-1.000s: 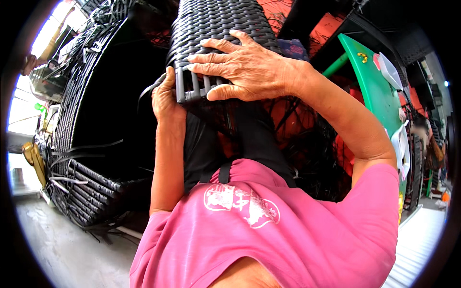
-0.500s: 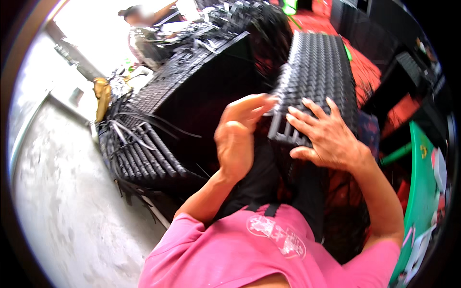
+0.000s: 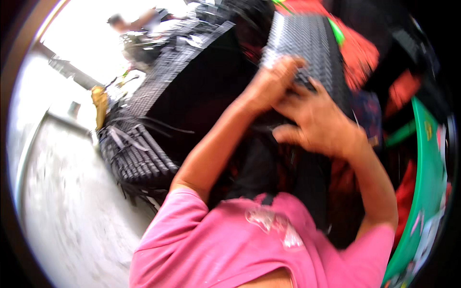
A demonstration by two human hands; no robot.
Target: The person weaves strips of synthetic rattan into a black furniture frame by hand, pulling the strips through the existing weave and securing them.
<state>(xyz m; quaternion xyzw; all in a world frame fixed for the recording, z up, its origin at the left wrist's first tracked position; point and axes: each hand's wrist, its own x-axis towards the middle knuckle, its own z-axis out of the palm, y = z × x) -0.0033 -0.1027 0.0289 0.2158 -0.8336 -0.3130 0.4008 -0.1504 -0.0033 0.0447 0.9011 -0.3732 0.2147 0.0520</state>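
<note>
A black woven basket-like block [image 3: 307, 41] with a herringbone pattern stands in front of me, its near end under my hands. My left hand [image 3: 278, 82] is over the near left part of its woven top, its fingers smeared by motion. Just beside it, my right hand [image 3: 319, 120] lies over the near end with the thumb apart from the fingers; its fingertips are blurred near the left hand. Whether either hand pinches a strand of the weave cannot be made out.
Left of the block is a large black woven piece [image 3: 158, 72] with loose strips and a ribbed near end [image 3: 139, 153]. A person [image 3: 132, 43] works beyond it. A green table edge [image 3: 422, 192] curves along the right. Red material [image 3: 362, 57] lies beyond the block.
My left hand has moved up and right onto the woven block, near the right hand. The right hand has shifted only slightly. The whole view has tilted a little and blurred.
</note>
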